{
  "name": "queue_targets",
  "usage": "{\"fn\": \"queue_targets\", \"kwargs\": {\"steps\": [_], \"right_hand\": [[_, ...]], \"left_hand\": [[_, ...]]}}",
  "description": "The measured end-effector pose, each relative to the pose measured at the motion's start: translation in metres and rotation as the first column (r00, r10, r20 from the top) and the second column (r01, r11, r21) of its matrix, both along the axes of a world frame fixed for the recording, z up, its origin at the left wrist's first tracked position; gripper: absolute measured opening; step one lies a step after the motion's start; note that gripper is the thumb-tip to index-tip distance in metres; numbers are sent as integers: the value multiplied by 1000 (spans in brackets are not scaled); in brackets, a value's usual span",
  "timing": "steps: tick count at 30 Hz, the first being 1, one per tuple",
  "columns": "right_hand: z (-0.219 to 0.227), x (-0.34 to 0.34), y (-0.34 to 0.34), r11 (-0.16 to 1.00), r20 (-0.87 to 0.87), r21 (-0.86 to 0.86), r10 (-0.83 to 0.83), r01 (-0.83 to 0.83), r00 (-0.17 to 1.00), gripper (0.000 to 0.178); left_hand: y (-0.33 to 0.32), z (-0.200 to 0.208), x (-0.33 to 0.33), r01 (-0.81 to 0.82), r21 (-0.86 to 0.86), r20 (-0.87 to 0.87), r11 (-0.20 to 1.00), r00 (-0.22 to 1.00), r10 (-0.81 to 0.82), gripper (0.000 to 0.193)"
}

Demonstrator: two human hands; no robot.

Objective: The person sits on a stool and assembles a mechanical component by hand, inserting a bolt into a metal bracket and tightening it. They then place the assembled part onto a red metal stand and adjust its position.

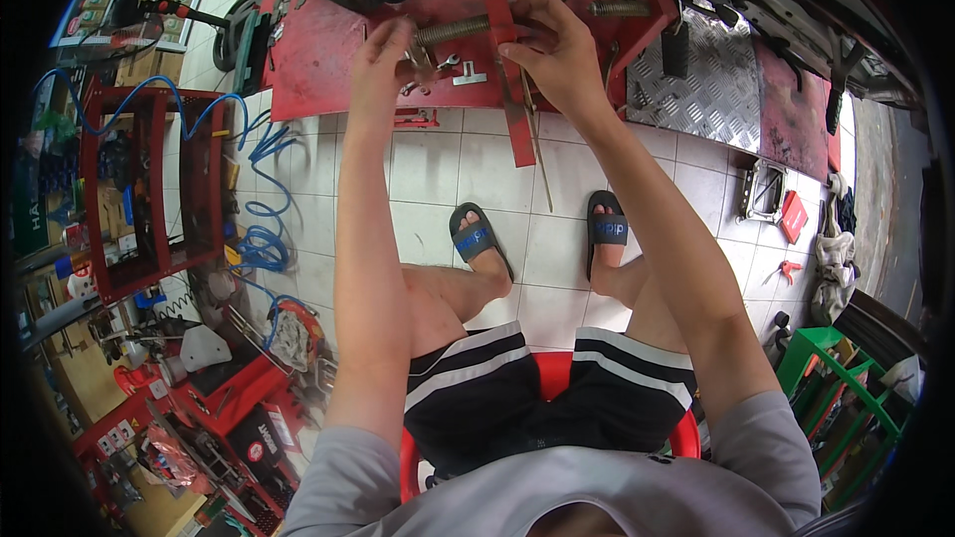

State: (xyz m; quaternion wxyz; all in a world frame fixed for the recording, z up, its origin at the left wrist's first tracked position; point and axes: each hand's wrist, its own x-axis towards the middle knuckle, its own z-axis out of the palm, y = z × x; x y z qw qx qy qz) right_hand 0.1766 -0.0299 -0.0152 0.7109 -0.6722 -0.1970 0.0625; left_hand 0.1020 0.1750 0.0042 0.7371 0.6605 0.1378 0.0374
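Upper middle of the frame, our left hand pinches the coil spring end on the red lift table. Just right, our right hand wraps closed around the red clamp bar.

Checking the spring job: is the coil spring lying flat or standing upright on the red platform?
Lying flat: the coil spring runs sideways between left hand and right hand.

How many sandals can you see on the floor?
2: the left sandal and the right sandal sit on the white tiled floor, each on a foot, below the red platform.
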Motion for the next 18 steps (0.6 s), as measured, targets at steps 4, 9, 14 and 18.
{"fn": "queue_targets", "kwargs": {"steps": [4, 9, 14, 18], "right_hand": [[0, -1, 2, 1000, 8, -7, 4, -4, 1000, 39], [2, -1, 1, 1000, 1, -7, -1, 1, 1000, 39], [0, -1, 0, 1000, 11, 6, -2, 2, 1000, 38], [-2, 0, 0, 1000, 11, -8, -10, 10, 1000, 38]], "left_hand": [[-3, -9, -3, -39, -196, 118, 980, 991, 62, 36], [4, -3, 1, 0, -11, -98, 1000, 995, -1, 39], [-9, -10, -3, -66, -258, 159, 964, 981, 110, 36], [-4, -3, -2, -30, -215, 129, 976, 990, 58, 36]]}}
